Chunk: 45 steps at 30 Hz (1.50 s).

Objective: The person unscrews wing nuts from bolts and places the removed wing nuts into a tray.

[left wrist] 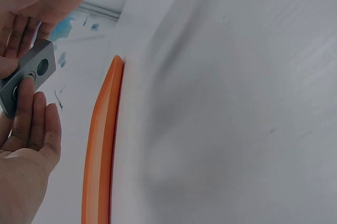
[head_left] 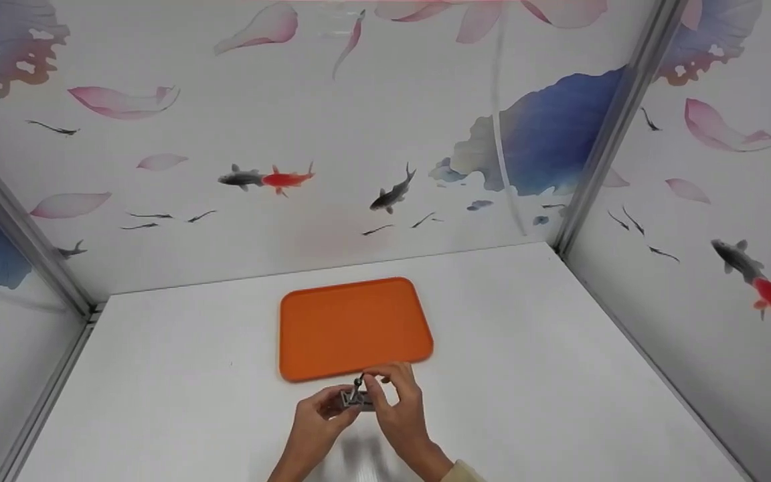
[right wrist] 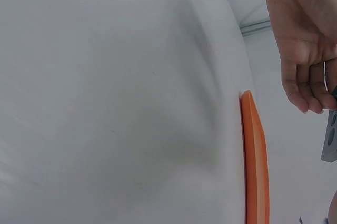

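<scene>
A small grey metal block [head_left: 367, 405] with round holes is held over the table, just in front of the orange tray. My left hand [head_left: 318, 420] grips it from the left with thumb and fingers. The holes in the block [left wrist: 43, 67] show clearly in the left wrist view, with fingers of the left hand [left wrist: 26, 134] against its face. My right hand [head_left: 400, 410] pinches a small dark, shiny piece [head_left: 358, 383] that stands up at the block's top; its exact kind is too small to tell. In the right wrist view the right hand [right wrist: 305, 39] partly hides the block [right wrist: 330, 142].
The orange tray [head_left: 355, 328] lies flat on the white table [head_left: 512, 348], beyond the hands. Printed panels [head_left: 332, 127] wall the table at the back and both sides, with metal posts [head_left: 616, 134] at the corners.
</scene>
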Each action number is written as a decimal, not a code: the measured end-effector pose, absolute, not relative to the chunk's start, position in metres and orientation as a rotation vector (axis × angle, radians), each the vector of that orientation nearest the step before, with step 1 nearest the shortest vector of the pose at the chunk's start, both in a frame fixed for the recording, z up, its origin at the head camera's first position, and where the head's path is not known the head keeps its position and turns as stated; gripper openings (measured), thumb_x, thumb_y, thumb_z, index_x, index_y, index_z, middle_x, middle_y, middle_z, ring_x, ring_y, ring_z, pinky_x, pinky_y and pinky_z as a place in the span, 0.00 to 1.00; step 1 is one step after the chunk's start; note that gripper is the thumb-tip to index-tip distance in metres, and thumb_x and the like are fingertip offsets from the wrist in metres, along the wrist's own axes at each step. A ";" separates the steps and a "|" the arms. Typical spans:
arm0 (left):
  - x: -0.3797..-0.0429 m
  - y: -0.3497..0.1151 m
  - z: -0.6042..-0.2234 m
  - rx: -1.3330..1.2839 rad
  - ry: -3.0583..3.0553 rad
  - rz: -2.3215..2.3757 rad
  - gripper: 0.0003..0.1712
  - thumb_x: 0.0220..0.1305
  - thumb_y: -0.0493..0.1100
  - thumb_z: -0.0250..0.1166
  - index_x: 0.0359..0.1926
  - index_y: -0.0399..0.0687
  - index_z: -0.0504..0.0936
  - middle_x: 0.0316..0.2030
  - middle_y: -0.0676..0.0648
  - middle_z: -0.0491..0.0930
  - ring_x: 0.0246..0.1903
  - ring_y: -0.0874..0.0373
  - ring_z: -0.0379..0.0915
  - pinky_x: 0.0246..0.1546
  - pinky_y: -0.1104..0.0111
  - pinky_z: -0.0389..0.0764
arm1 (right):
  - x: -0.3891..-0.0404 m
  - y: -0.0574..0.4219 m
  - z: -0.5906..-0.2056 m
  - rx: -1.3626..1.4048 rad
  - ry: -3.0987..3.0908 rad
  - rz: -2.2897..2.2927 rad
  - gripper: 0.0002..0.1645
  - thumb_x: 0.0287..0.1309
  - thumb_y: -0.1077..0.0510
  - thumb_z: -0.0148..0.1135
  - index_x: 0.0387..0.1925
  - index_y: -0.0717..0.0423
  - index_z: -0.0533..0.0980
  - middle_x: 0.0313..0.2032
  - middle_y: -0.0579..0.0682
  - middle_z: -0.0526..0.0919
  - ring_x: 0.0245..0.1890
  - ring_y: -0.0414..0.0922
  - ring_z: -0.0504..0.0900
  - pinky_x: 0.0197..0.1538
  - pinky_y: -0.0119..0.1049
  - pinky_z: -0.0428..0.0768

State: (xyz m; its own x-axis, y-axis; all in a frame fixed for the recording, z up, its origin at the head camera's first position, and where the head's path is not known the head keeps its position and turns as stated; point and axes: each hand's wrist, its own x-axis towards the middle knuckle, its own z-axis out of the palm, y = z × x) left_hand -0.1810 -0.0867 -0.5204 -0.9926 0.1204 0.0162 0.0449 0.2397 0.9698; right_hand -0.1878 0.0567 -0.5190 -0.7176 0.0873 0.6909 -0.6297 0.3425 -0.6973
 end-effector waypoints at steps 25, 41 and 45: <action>-0.185 -0.089 -0.525 0.240 2.418 1.930 0.20 0.53 0.42 0.67 0.47 0.39 0.78 0.40 0.42 0.82 0.38 0.56 0.78 0.41 0.71 0.80 | -0.188 0.058 -0.517 0.505 -1.962 1.401 0.14 0.50 0.69 0.62 0.37 0.50 0.77 0.33 0.48 0.79 0.36 0.40 0.72 0.38 0.31 0.74; -0.192 -0.090 -0.545 0.199 2.453 1.889 0.25 0.50 0.50 0.69 0.47 0.42 0.79 0.40 0.45 0.82 0.37 0.58 0.78 0.40 0.73 0.80 | -0.189 0.058 -0.519 0.435 -1.972 1.435 0.07 0.54 0.66 0.60 0.34 0.52 0.78 0.30 0.48 0.78 0.34 0.41 0.73 0.37 0.30 0.75; -0.192 -0.091 -0.545 0.205 2.455 1.883 0.23 0.51 0.49 0.69 0.47 0.43 0.80 0.39 0.46 0.82 0.37 0.60 0.78 0.40 0.73 0.80 | -0.188 0.058 -0.518 0.462 -1.989 1.480 0.10 0.56 0.65 0.59 0.37 0.49 0.79 0.31 0.46 0.79 0.34 0.42 0.72 0.39 0.29 0.73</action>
State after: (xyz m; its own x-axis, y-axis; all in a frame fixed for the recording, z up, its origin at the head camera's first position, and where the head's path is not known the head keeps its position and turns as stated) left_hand -0.1918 -0.0906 -0.5449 -0.9905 0.1291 0.0480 0.0798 0.2539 0.9639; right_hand -0.1877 0.0578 -0.5183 -0.7533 0.0788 0.6530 -0.6027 0.3148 -0.7333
